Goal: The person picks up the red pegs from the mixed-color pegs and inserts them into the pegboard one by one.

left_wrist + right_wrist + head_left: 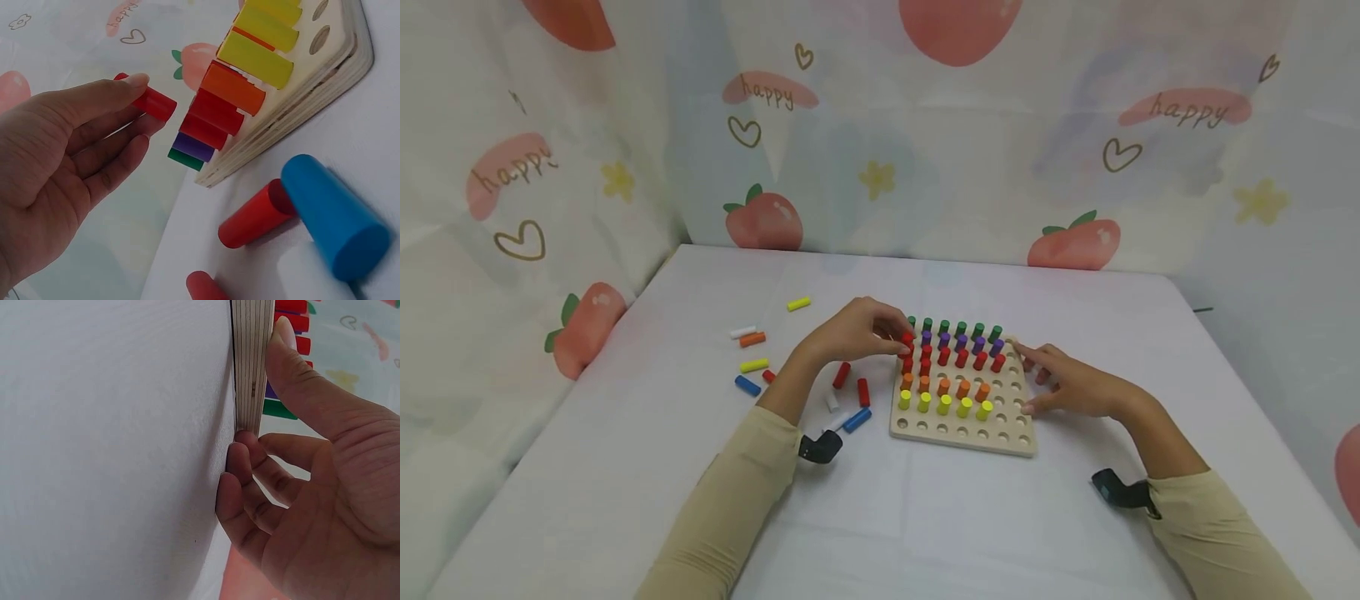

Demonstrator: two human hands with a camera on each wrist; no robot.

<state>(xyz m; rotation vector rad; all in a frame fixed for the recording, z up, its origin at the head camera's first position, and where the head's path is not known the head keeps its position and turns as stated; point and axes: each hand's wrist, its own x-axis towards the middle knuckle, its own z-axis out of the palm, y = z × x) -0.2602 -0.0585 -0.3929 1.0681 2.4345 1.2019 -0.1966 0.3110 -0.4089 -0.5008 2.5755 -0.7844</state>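
Observation:
My left hand [857, 332] pinches a red peg [160, 105] between thumb and fingers, above the left side of the wooden pegboard [958, 433]. Pegs stand upright in rows across it: green pegs [961, 328] at the back, then purple pegs [962, 342], red pegs [962, 358], orange pegs [963, 389] and yellow pegs [965, 407]. At the board's right edge lies my right hand [1078, 385]. Its thumb touches the top edge in the right wrist view, while the other fingers rest low beside the board's corner.
Loose pegs lie left of the board, including a blue peg [857, 419], a red peg [863, 392] and a white peg [831, 402]. Farther left are a yellow peg [754, 365], an orange peg [752, 339] and another blue peg [747, 385]. A printed cloth backdrop [955, 167] encloses the table.

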